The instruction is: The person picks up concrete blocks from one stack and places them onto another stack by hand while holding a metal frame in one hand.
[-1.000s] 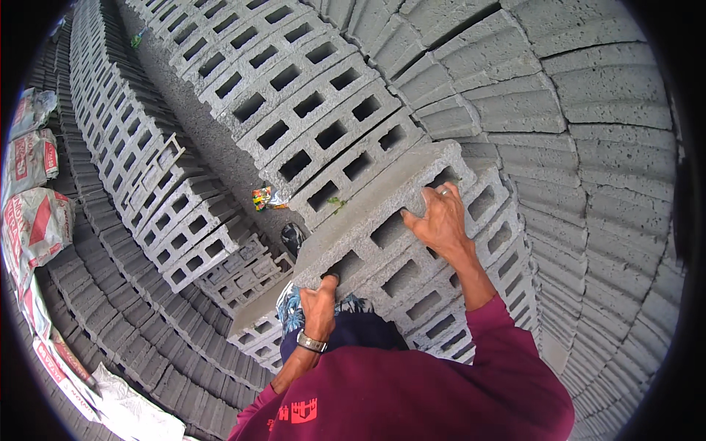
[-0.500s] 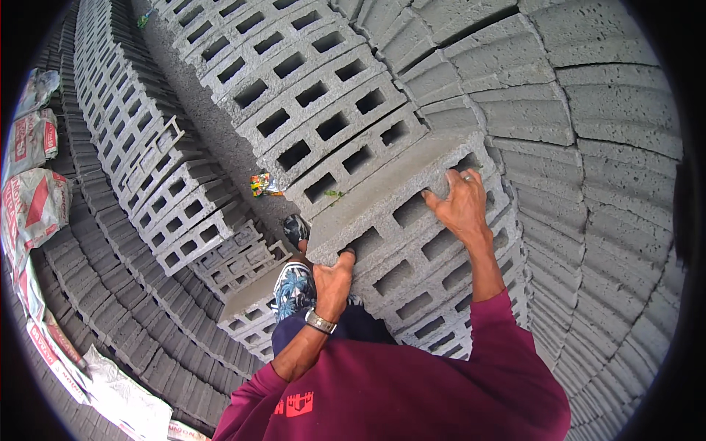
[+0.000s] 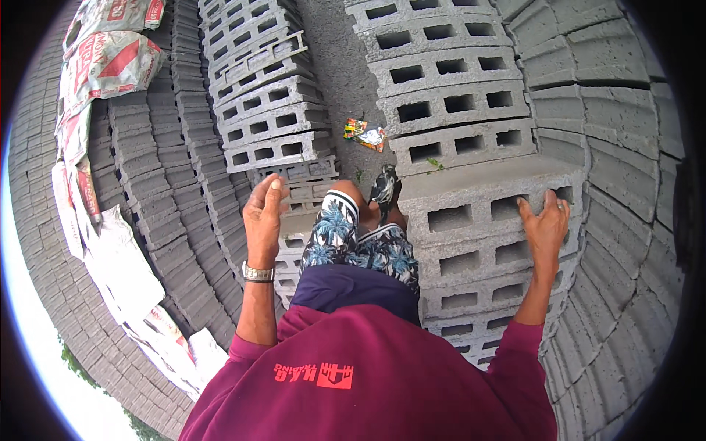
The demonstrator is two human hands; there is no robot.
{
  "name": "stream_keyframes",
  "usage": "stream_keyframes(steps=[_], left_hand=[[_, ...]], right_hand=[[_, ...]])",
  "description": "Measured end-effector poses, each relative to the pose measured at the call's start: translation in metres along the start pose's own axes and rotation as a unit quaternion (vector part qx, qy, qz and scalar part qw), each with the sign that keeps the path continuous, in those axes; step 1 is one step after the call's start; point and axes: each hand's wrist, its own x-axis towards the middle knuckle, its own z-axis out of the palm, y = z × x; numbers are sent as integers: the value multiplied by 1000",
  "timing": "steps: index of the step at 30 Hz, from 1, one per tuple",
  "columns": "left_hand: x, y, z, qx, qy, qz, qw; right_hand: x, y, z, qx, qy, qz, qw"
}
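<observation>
My right hand (image 3: 543, 226) grips the top concrete hollow block (image 3: 474, 203) of the near right stack. Its thumb is in the middle hole and its fingers reach into the right-hand hole, pinching the web between them. This grey block lies on its side with three holes facing me, on further blocks of the same kind. Raised in the air on the left, my left hand (image 3: 262, 219) holds nothing; its fingers are loosely bent and point upward. It is nearest to the lower left stack of blocks (image 3: 312, 192), apart from it.
A long row of hollow blocks (image 3: 441, 70) runs away behind the top block. Another stepped row (image 3: 265, 121) stands left of a narrow gravel strip (image 3: 331, 66). A crumpled wrapper (image 3: 366, 134) lies there. Stacked blocks (image 3: 610, 117) wall the right side; paper sacks (image 3: 110, 66) lie far left.
My left hand has let go of the block and lifted away to the left. My right hand keeps its grip. The view has turned toward the left.
</observation>
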Motion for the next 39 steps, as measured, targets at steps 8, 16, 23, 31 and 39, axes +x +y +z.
stream_keyframes(steps=[8,16,23,31,39], left_hand=[[-5,14,-128,9,209,64,976],[13,20,-189,119,232,86,962],[115,-39,-267,258,153,118,947],[313,-208,-317,273,32,-67,959],[408,-314,-279,334,-38,-121,934]], right_hand=[[-1,-3,1,-21,-27,16,999],[19,-30,-28,-88,-208,84,971],[54,-188,-55,173,16,60,983],[17,-444,194,245,-284,-121,919],[-23,-570,407,82,-270,-112,953]])
